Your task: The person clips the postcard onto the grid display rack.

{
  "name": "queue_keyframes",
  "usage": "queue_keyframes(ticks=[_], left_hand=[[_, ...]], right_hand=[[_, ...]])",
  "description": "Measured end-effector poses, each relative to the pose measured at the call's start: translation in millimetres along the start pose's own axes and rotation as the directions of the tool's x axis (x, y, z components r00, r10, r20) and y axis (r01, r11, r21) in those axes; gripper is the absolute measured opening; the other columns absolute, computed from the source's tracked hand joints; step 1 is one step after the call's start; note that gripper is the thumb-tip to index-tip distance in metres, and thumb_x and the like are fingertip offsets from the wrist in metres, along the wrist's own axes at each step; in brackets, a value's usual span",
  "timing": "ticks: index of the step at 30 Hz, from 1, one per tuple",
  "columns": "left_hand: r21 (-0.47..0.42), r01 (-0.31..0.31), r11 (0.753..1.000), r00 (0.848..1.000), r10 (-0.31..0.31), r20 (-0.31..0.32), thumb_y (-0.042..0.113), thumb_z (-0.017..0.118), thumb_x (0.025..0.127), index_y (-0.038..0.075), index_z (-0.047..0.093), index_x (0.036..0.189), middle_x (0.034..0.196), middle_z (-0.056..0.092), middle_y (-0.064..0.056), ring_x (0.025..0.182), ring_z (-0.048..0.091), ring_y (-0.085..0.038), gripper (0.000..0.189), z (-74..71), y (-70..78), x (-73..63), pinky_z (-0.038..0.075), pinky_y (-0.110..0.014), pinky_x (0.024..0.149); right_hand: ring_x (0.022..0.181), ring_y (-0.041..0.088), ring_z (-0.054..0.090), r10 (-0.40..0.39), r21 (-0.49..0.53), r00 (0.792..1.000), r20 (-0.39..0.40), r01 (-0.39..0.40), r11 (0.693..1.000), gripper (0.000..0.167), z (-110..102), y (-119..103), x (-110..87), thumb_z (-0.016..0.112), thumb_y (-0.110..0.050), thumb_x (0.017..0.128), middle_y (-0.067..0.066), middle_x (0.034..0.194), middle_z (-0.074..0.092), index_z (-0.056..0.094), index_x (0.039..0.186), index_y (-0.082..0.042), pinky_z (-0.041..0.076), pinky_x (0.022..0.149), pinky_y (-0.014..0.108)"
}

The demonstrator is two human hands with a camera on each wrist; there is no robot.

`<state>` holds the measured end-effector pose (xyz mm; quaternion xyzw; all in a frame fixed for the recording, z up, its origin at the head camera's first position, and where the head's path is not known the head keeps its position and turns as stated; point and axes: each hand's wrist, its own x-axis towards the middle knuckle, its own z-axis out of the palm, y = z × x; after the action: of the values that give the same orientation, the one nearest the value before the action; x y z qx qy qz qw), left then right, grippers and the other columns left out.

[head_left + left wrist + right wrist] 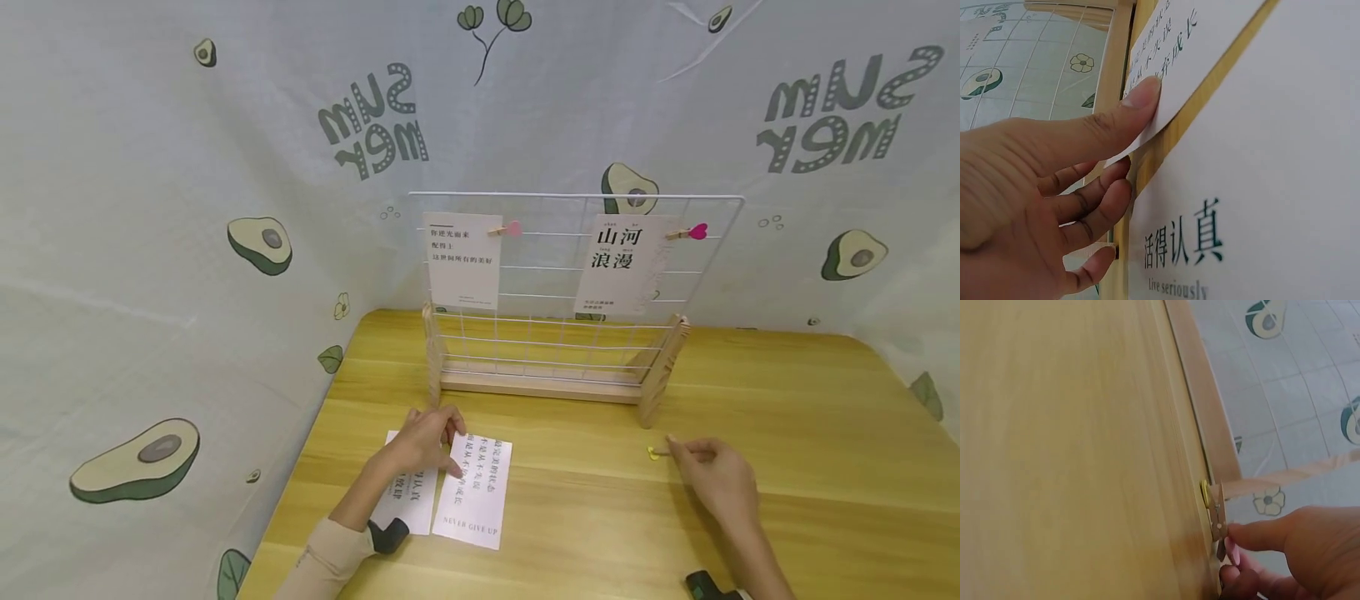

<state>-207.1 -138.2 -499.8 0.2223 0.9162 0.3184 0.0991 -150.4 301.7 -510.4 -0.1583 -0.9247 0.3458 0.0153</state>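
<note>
My left hand [423, 440] is at the "NEVER GIVE UP" card [472, 492] on the table. In the left wrist view the thumb [1144, 97] lies on the card's face and fingers bend under its raised edge, pinching it. Beside it, partly beneath my left forearm, lies a second white card [412, 500]. Over at the right, my right hand [716, 483] pinches a small wooden clothespin [1217, 512] with a yellow decoration [654, 453], close to the tabletop. Some right fingers are cut off by the right wrist view's lower edge.
A white wire grid [540, 271] stands in a wooden base [540, 385] at the back. Clipped on it are a left card [461, 279] with a pink heart clothespin [513, 227] and a right card [618, 279] with a magenta heart one [697, 232]. A patterned cloth [150, 250] hangs behind.
</note>
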Motion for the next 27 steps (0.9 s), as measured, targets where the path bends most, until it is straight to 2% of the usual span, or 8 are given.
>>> queue_keyframes(ticks=[4, 7, 8, 12, 19, 22, 26, 27], left_hand=[[-0.151, -0.021, 0.988, 1.0, 0.023, 0.007, 0.006, 0.094, 0.071, 0.007, 0.056, 0.123, 0.092, 0.06, -0.002, 0.073, 0.056, -0.007, 0.064, -0.7, 0.8, 2.1, 0.043, -0.026, 0.082], [-0.279, -0.028, 0.96, 0.999, 0.02, -0.031, -0.003, 0.088, 0.076, 0.004, 0.052, 0.132, 0.098, 0.059, -0.007, 0.07, 0.059, -0.007, 0.067, -1.9, 1.9, 3.8, 0.051, -0.02, 0.067], [-0.309, -0.031, 0.95, 0.999, 0.017, -0.048, -0.005, 0.087, 0.077, 0.003, 0.051, 0.133, 0.099, 0.059, -0.008, 0.069, 0.06, -0.008, 0.067, -1.9, 2.2, 4.4, 0.051, -0.019, 0.066], [-0.356, -0.033, 0.934, 0.994, -0.008, -0.112, -0.006, 0.083, 0.081, 0.001, 0.055, 0.136, 0.102, 0.059, -0.01, 0.071, 0.063, -0.007, 0.062, -0.7, 1.9, 5.7, 0.051, -0.017, 0.065], [-0.409, -0.065, 0.91, 0.986, -0.004, -0.165, -0.009, 0.077, 0.086, 0.002, 0.053, 0.145, 0.108, 0.06, -0.016, 0.068, 0.062, -0.01, 0.065, -0.5, 1.2, 7.0, 0.046, -0.016, 0.058], [-0.433, -0.049, 0.9, 0.982, -0.036, -0.184, -0.008, 0.078, 0.085, 0.002, 0.057, 0.139, 0.103, 0.063, -0.017, 0.064, 0.064, -0.016, 0.059, -0.6, 0.3, 7.5, 0.046, -0.016, 0.056], [-0.481, -0.023, 0.877, 0.973, -0.09, -0.211, -0.008, 0.08, 0.083, 0.003, 0.058, 0.131, 0.09, 0.066, -0.016, 0.061, 0.066, -0.023, 0.054, -0.3, 0.8, 7.9, 0.047, -0.017, 0.054], [-0.487, -0.022, 0.873, 0.971, -0.097, -0.218, -0.008, 0.08, 0.083, 0.003, 0.058, 0.13, 0.087, 0.066, -0.015, 0.06, 0.066, -0.023, 0.053, -0.2, 1.5, 7.8, 0.047, -0.017, 0.054]], right_hand=[[0.105, 0.045, 0.066, -0.004, 0.04, 1.0, 0.016, 0.003, 0.999, 0.067, -0.7, 3.2, -2.6, 0.056, -0.055, 0.102, 0.035, 0.125, 0.065, 0.062, 0.123, 0.008, 0.055, 0.074, 0.041], [0.087, 0.033, 0.069, 0.038, 0.112, 0.999, 0.02, -0.04, 0.993, 0.068, -0.2, 5.3, -2.8, 0.054, -0.056, 0.103, 0.035, 0.132, 0.06, 0.057, 0.129, 0.007, 0.052, 0.061, 0.034], [0.078, 0.027, 0.069, 0.052, 0.141, 0.999, 0.015, -0.054, 0.989, 0.067, 0.1, 5.8, -2.8, 0.053, -0.055, 0.103, 0.035, 0.133, 0.058, 0.056, 0.13, 0.006, 0.05, 0.056, 0.031], [0.055, 0.011, 0.062, 0.058, 0.201, 0.998, -0.02, -0.052, 0.978, 0.058, 2.0, 7.8, -2.6, 0.051, -0.047, 0.106, 0.034, 0.128, 0.059, 0.053, 0.131, 0.005, 0.046, 0.045, 0.027], [0.06, 0.008, 0.061, 0.048, 0.193, 0.999, -0.013, -0.044, 0.98, 0.058, 0.6, 8.4, -1.5, 0.051, -0.045, 0.107, 0.034, 0.13, 0.061, 0.057, 0.133, 0.007, 0.049, 0.05, 0.027], [0.06, 0.009, 0.06, 0.05, 0.179, 0.999, -0.001, -0.049, 0.983, 0.061, -0.6, 8.4, -1.1, 0.051, -0.048, 0.107, 0.029, 0.116, 0.068, 0.061, 0.133, 0.006, 0.049, 0.05, 0.027], [0.048, 0.009, 0.05, 0.037, 0.172, 0.999, 0.002, -0.037, 0.984, 0.062, -1.8, 9.2, -1.2, 0.047, -0.05, 0.108, 0.009, 0.078, 0.067, 0.065, 0.133, 0.003, 0.043, 0.042, 0.028], [0.049, 0.009, 0.048, 0.027, 0.169, 1.0, -0.005, -0.026, 0.985, 0.062, -1.8, 9.7, -1.3, 0.045, -0.051, 0.108, 0.006, 0.077, 0.067, 0.066, 0.133, 0.003, 0.042, 0.043, 0.028]])
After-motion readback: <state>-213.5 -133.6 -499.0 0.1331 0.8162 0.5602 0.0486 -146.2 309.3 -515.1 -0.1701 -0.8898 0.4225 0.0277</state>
